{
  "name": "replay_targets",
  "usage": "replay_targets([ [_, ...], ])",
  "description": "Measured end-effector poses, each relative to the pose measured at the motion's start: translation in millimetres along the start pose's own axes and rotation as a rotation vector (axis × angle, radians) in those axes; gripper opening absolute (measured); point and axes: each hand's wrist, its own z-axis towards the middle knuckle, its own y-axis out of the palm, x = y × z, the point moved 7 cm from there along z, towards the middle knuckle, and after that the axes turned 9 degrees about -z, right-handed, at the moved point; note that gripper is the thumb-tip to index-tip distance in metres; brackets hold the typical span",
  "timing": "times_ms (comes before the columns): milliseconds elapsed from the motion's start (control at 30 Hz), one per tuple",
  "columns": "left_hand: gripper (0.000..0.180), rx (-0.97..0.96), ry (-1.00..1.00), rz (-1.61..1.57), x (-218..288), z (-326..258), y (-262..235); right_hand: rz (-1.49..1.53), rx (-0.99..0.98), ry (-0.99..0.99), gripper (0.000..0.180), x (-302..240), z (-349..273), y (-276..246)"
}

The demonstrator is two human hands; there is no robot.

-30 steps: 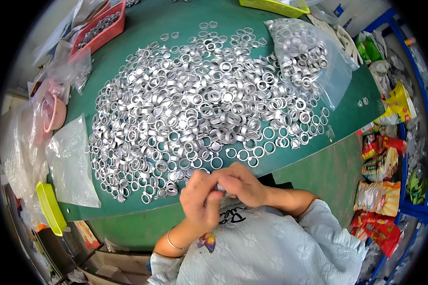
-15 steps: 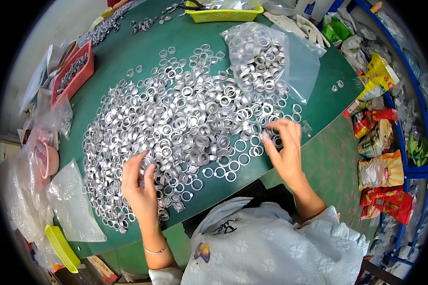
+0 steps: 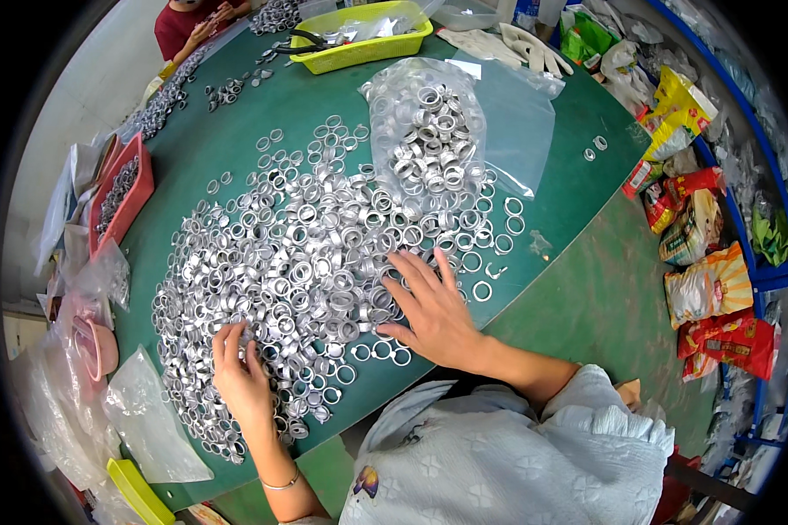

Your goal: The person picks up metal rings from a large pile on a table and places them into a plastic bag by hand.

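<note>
A broad pile of small silver-grey metal rings (image 3: pixel 298 254) covers the middle of the green table (image 3: pixel 552 254). At its near left part, my left hand (image 3: pixel 242 381) rests with fingers bent down to the rings and the thumb held apart; I see nothing gripped between them. My right hand (image 3: pixel 438 324) lies on the pile's right side, fingers spread and stretched out over the rings. Beyond it, a clear plastic bag (image 3: pixel 429 131) full of similar rings leans on the pile's far right edge. Several loose rings lie right of my right hand.
A yellow basket (image 3: pixel 359 57) with pliers and white gloves (image 3: pixel 503 45) are at the far side. A red bin (image 3: pixel 136 206) and a clear plastic sheet (image 3: pixel 153 420) are on the left. A person in red (image 3: pixel 184 28) works far left; shelves with packets stand right.
My right hand has moved left onto the rings, its fingers now spread. My left hand is lower on the pile. The view has shifted, bringing more of the far person into sight.
</note>
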Motion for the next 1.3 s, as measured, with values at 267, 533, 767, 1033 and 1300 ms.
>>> replay_targets([
  [267, 0.032, 0.036, 0.018, -0.042, 5.4, -1.8, -8.5, 0.223, 0.289, -0.022, 0.022, 39.5, -4.8, -46.1],
  [533, 0.02, -0.279, -0.192, -0.644, 27.6, -32.2, 10.4, -0.142, 0.443, 0.079, 0.04, 72.3, 25.4, -104.1],
  [767, 0.043, -0.48, -1.184, -1.94, 52.1, -89.7, 70.6, 0.304, 0.112, -0.326, 0.035, 1.1, 44.4, -60.8],
  [1033, 0.04, -0.594, -0.948, -2.197, 79.6, -79.9, 80.8, 0.332, -0.218, -0.597, 0.034, -75.5, 19.3, -24.8],
  [1300, 0.05, -0.705, -0.766, -2.153, 93.6, -74.3, 69.6, 1.191, -0.369, 0.353, 0.015, 0.5, 45.7, -1.3],
])
